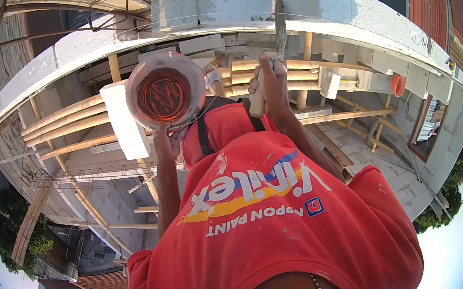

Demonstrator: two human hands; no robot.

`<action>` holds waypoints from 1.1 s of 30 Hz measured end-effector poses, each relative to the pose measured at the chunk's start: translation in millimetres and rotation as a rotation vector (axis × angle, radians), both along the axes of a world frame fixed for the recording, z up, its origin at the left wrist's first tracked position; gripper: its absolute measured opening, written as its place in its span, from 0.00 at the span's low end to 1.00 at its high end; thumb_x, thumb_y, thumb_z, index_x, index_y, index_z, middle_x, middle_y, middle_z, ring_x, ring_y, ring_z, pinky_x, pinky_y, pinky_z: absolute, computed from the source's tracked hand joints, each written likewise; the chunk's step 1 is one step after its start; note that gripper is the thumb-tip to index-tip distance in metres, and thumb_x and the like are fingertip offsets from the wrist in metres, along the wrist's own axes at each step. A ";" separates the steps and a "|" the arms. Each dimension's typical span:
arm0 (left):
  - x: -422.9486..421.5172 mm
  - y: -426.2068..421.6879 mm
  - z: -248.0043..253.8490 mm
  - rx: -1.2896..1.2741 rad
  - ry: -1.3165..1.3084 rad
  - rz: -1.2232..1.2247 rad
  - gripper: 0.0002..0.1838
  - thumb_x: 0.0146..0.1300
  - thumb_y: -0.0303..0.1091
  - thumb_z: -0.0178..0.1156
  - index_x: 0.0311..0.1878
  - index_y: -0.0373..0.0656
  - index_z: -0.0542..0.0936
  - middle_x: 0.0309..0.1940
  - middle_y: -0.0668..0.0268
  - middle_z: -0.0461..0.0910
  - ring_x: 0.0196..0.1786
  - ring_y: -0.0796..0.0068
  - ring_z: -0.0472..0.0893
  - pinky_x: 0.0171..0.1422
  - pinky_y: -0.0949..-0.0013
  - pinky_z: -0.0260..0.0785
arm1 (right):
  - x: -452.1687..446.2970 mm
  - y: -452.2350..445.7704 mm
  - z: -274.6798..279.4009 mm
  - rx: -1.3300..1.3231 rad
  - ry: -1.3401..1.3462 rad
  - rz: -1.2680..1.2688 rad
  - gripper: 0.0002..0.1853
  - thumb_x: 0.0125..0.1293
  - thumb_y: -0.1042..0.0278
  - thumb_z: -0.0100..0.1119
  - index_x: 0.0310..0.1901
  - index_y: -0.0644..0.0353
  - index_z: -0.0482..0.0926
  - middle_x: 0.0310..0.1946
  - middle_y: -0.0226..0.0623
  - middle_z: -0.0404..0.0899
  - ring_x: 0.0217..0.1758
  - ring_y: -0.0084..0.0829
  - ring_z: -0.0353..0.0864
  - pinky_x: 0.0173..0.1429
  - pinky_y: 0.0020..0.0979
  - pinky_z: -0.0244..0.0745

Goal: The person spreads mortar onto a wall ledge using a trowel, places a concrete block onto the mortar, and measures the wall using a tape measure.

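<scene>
Bamboo poles (65, 124), three in the bundle at far left, run beside one long white block (125, 123) on a construction site. Next to the block, in front of a worker in a red shirt (264, 199), the left hand (168, 147) grips a mortar-caked bucket (139, 92) at its near side, thumb by the rim, the other fingers mostly hidden. The bucket tips its mouth toward the camera, showing a reddish, streaked interior with little in it; it is probably light, with firm walls that may flex slightly and a gritty coating, best held by the rim with support beneath.

To the right, the right hand (273, 85) closes around the pale handle of a trowel-like tool (257, 102), thumb extended. Its metal end rises toward the white wall (312, 2); whether they touch cannot be told. The tool looks light and stiff, and the handle is the place to hold it. Farther right sit one smaller pale block (329, 82) and one small orange pail (398, 85).

The count in hand: one bucket, one tool.
</scene>
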State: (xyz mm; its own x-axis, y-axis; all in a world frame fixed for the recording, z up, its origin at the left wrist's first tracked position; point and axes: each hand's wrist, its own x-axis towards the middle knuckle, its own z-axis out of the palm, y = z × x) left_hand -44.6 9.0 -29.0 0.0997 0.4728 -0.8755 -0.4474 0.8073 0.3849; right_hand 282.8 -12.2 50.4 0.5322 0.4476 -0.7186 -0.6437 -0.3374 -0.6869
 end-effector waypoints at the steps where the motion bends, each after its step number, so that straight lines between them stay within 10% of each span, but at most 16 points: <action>1: -2.9 -2.8 5.3 -0.004 0.006 0.004 0.28 0.68 0.27 0.58 0.69 0.34 0.61 0.61 0.43 0.73 0.60 0.37 0.80 0.67 0.38 0.77 | 3.6 0.1 -3.3 0.016 0.006 0.002 0.16 0.76 0.52 0.58 0.39 0.55 0.67 0.26 0.30 0.69 0.18 0.22 0.71 0.21 0.27 0.70; 13: 50.7 29.9 1.5 -0.057 -0.071 -0.407 0.29 0.65 0.27 0.61 0.66 0.37 0.61 0.52 0.47 0.79 0.51 0.43 0.85 0.63 0.43 0.81 | 44.2 -138.4 58.5 -0.374 -0.170 0.768 0.31 0.63 0.46 0.71 0.53 0.67 0.75 0.30 0.36 0.78 0.26 0.25 0.80 0.26 0.28 0.79; 18: 102.1 45.5 -23.3 -0.099 -0.144 -0.791 0.28 0.66 0.26 0.56 0.68 0.43 0.61 0.58 0.50 0.76 0.52 0.48 0.86 0.58 0.47 0.84 | 37.6 -193.7 83.5 -0.288 -0.004 0.557 0.48 0.60 0.46 0.75 0.71 0.75 0.66 0.32 0.34 0.80 0.28 0.22 0.79 0.34 0.28 0.76; 26: 210.2 23.9 -28.3 -0.101 -0.223 -1.175 0.28 0.66 0.25 0.55 0.67 0.44 0.58 0.54 0.51 0.77 0.47 0.51 0.87 0.57 0.43 0.83 | 11.8 -245.1 106.1 -0.198 0.051 0.084 0.19 0.69 0.52 0.64 0.48 0.62 0.80 0.37 0.31 0.84 0.35 0.19 0.80 0.39 0.25 0.76; 33: 295.4 -4.1 6.9 -0.087 -0.311 -1.384 0.30 0.66 0.25 0.56 0.69 0.42 0.58 0.58 0.49 0.76 0.52 0.48 0.86 0.63 0.40 0.80 | -2.9 -277.2 81.6 0.072 0.117 -0.419 0.21 0.67 0.61 0.66 0.58 0.58 0.77 0.32 0.28 0.77 0.31 0.19 0.80 0.32 0.23 0.77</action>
